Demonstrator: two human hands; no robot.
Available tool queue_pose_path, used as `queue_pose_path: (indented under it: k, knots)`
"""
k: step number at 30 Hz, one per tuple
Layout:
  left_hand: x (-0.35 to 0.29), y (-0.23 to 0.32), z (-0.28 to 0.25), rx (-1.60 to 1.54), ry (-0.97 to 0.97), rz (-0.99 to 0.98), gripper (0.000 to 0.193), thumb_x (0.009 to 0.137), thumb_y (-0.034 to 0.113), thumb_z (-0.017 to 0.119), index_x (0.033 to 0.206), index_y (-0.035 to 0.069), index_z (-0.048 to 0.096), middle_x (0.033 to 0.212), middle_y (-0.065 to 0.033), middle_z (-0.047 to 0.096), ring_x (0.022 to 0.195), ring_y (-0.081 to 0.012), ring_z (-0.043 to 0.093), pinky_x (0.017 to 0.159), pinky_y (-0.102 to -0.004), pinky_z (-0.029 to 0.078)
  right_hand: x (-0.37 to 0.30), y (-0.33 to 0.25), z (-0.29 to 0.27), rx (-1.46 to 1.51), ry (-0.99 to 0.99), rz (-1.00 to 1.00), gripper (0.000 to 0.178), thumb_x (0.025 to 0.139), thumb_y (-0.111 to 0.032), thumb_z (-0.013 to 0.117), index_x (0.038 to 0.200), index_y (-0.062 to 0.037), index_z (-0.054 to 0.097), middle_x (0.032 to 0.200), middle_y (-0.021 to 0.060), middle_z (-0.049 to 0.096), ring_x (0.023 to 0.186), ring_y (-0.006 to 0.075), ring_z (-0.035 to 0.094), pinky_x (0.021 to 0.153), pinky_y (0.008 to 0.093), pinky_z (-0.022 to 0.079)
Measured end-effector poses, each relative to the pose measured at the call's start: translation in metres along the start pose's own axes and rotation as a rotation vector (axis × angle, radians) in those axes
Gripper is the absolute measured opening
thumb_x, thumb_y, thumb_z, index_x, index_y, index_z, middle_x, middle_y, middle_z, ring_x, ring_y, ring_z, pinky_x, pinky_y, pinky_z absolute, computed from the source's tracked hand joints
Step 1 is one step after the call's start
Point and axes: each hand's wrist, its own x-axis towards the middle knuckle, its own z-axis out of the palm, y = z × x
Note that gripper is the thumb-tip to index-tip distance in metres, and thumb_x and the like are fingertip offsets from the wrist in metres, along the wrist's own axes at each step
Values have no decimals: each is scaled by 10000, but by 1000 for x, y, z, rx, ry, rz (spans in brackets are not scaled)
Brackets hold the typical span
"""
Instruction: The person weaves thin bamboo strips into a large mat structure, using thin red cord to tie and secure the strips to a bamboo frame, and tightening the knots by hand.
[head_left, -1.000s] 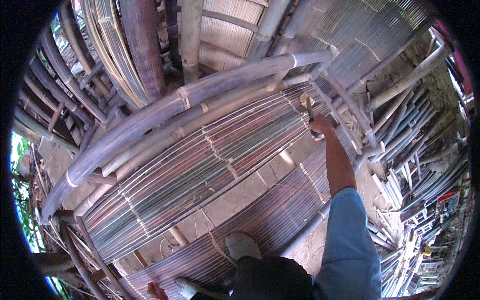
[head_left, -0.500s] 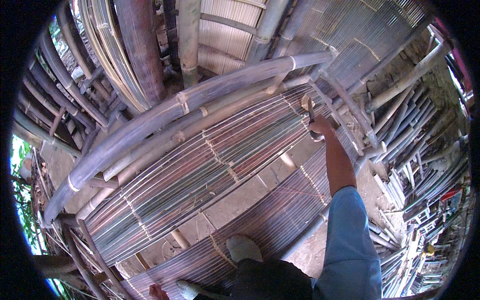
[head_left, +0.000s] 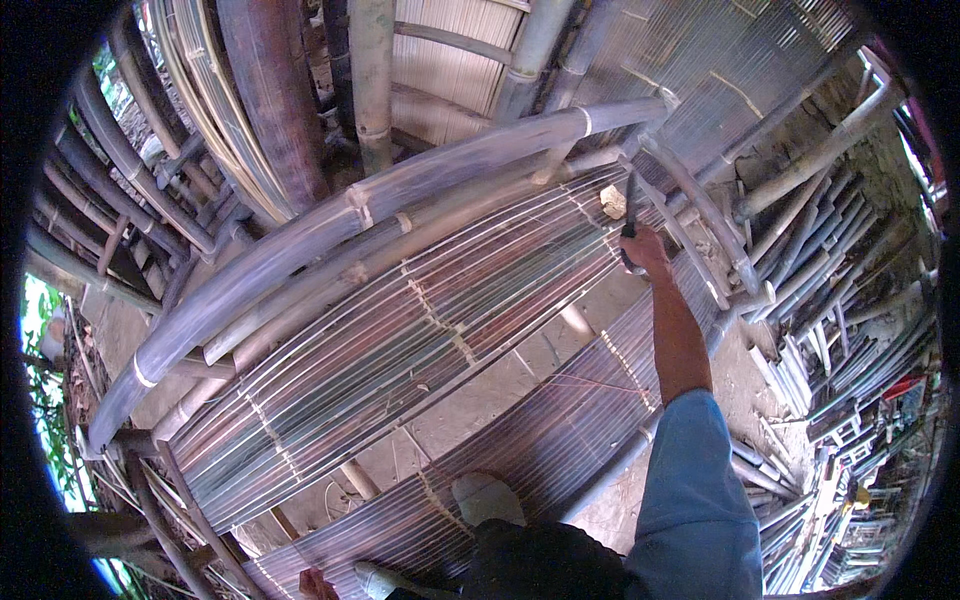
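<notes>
My right hand (head_left: pixel 648 250) reaches to the far right end of a slatted bamboo bench seat (head_left: pixel 350 365), its fingers wrapped round the dark handle of a knife (head_left: pixel 631 195). The dark blade points away from me. Just left of the blade sits a small pale-tan lump (head_left: pixel 613 202), perhaps a bundle or a piece of bamboo, too small to make out. At the bottom edge, over the nearer slatted panel (head_left: pixel 540 420), only part of my left hand (head_left: pixel 317 584) shows; its fingers cannot be made out.
A thick curved bamboo rail (head_left: pixel 360 205) runs along the far side of the seat. Upright bamboo posts (head_left: pixel 700 215) frame its right end. Stacks of bamboo poles (head_left: pixel 830 250) lie at the right. My shoe (head_left: pixel 488 498) rests on the nearer slats.
The knife blade has shifted slightly right and now stands more upright, uncovering more of the tan lump. My right hand has barely moved. My left hand stays at the lower edge.
</notes>
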Motion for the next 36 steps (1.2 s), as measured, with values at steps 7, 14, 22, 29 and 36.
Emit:
queue_pose_path:
  k: [7, 14, 22, 29, 36]
  knots:
    - [-1, -1, 1, -7, 6, -12, 348, 953, 331, 626, 746, 60, 561, 577, -15, 512, 404, -122, 411, 322, -310, 340, -4, -11, -30, 613, -450, 443, 203, 782, -71, 717, 942, 48, 676, 782, 182, 703, 609, 269, 710, 526, 443, 614]
    - [0, 3, 0, -6, 14, -15, 343, 954, 334, 626, 756, 60, 566, 578, -16, 515, 404, -127, 417, 321, -313, 343, 3, -2, -15, 209, -51, 140, 323, 724, -281, 674, 896, -8, 699, 850, 245, 702, 864, 406, 698, 799, 483, 552]
    - [-2, 4, -1, -13, 16, -31, 338, 956, 337, 625, 768, 60, 571, 579, -18, 518, 405, -133, 424, 321, -317, 346, 13, 7, -6, 334, -378, 291, 326, 705, -304, 733, 808, 4, 708, 746, 220, 695, 727, 337, 713, 688, 447, 561]
    - [0, 3, -3, -30, 28, -39, 335, 957, 339, 625, 779, 60, 576, 579, -19, 522, 405, -138, 430, 321, -320, 349, -52, -19, -28, 348, -5, 140, 254, 828, -162, 723, 1039, -24, 687, 806, 203, 703, 634, 246, 705, 572, 360, 595]
    - [-2, -8, -12, -97, 22, -76, 331, 958, 341, 624, 789, 60, 581, 580, -20, 525, 405, -143, 436, 320, -323, 352, -93, -90, 10, 1261, -125, 305, 381, 769, -137, 837, 1097, -18, 682, 877, 70, 715, 794, 158, 673, 778, 277, 526]
